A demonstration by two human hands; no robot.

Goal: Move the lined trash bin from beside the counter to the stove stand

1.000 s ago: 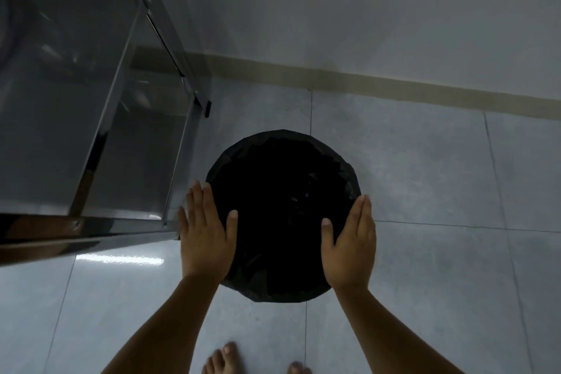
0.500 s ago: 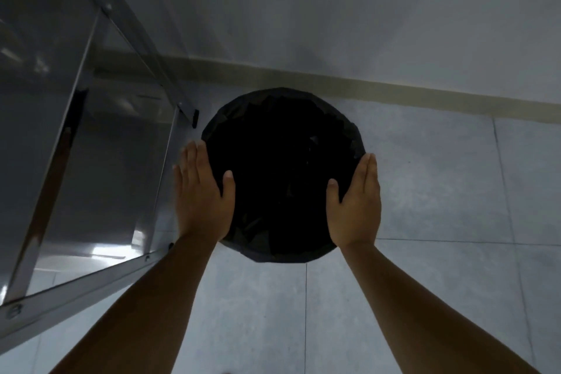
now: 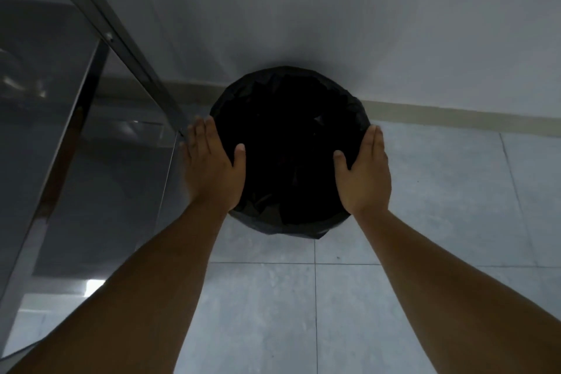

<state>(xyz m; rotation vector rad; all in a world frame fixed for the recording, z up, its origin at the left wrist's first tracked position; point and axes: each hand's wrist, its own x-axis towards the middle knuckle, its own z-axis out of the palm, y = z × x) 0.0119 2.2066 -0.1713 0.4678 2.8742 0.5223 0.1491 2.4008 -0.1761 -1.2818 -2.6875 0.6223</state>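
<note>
A round trash bin [image 3: 288, 118] lined with a black plastic bag fills the middle of the head view, seen from above. My left hand [image 3: 212, 167] presses flat against its left rim, thumb over the edge. On the opposite rim my right hand [image 3: 364, 173] does the same. Both hands clamp the bin between them. The bin's far edge is close to the white wall. Its inside is too dark to see. A stainless steel stand [image 3: 54, 130] with a shiny lower shelf rises just left of the bin, its slanting leg next to my left fingers.
Grey tiled floor [image 3: 425, 252] spreads below and to the right of the bin. A beige skirting strip [image 3: 455, 115] runs along the base of the white wall [image 3: 334, 9] behind it. The steel stand's frame bar [image 3: 127, 48] crosses the upper left.
The bin, held between both hands, has moved away from me toward the wall, beside the steel stand. My arms have stretched out and my feet have dropped out of view.
</note>
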